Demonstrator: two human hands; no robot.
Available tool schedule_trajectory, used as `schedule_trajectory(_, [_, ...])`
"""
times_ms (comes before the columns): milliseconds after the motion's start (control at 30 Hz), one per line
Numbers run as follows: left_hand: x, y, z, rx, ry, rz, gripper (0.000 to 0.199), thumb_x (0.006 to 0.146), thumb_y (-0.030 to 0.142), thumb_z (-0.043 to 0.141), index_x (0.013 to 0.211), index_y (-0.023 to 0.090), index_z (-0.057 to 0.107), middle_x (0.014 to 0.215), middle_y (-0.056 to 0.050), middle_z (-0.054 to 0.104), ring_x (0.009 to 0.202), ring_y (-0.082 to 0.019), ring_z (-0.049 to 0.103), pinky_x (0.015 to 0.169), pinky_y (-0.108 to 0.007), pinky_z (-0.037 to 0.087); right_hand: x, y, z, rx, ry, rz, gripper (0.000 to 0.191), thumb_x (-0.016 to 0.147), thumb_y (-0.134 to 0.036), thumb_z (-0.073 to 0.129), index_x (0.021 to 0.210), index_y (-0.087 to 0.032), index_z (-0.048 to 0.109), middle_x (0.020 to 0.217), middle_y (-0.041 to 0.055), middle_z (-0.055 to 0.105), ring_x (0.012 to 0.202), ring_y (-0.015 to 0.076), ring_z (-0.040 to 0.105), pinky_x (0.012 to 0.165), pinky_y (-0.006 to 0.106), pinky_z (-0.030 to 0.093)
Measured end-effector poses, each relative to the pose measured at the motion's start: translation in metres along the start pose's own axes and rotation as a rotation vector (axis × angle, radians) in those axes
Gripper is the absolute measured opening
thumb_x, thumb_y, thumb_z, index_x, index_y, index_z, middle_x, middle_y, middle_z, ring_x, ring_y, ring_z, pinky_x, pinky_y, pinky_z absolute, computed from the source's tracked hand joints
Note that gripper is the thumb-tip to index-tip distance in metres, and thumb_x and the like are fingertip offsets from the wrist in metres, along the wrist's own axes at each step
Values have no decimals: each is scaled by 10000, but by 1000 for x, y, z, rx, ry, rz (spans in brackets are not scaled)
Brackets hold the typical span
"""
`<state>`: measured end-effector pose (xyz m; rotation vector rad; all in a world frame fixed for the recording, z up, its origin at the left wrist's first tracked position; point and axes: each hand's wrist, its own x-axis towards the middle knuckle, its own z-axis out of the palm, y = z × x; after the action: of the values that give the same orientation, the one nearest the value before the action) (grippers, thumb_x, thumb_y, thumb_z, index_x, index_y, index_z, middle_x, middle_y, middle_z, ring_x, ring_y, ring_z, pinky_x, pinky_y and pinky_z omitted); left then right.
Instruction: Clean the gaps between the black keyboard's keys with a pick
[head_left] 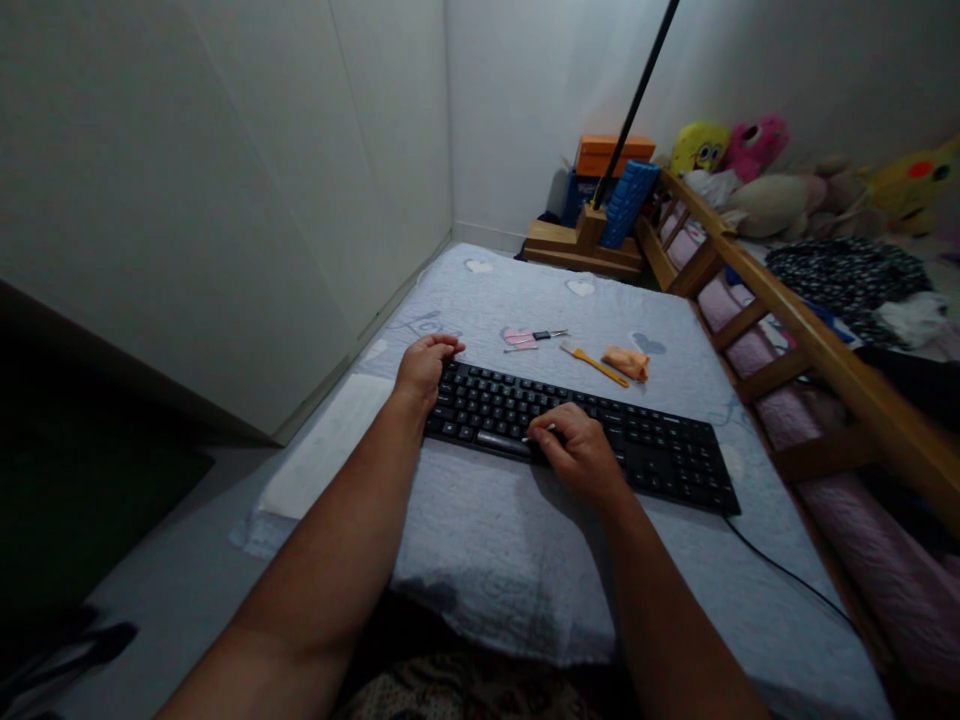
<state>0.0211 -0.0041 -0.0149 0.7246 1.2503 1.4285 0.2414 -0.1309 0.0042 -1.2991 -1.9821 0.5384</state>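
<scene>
Single view, worn on the head: looks from above the lap [450,690], forward and down. Keyboard [502,400] near, just below centre. Wide field: cabinet [300,180] fills upper left, bed rail [825,325] slants down right, wall [517,110] farther off, at top.

Keyboard [495,395]: black, full-size, light legends, number pad at right. Lies flat, long side slightly oblique; left end just beside the fingers of the left hand [421,374]. Space bar [501,442] directly left of the right hand's [577,450] fingertips [537,430]; number pad well right of them. Thin white stick [551,427]: pinched between those fingertips, low over the keys, mostly hidden; contact unclear.
</scene>
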Motion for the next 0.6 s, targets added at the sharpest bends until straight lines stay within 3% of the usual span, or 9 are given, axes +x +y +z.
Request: schedule_trajectory(600, [-1,2,1,-2,-2,-1,139,626,55,566,672,171,627,688,-24,678,717,-147,627,840,-296,465,1,-1,1,11,1,5,167,894,-163,566,819,-205,709,822,58,708,833,219,617,777,371,449])
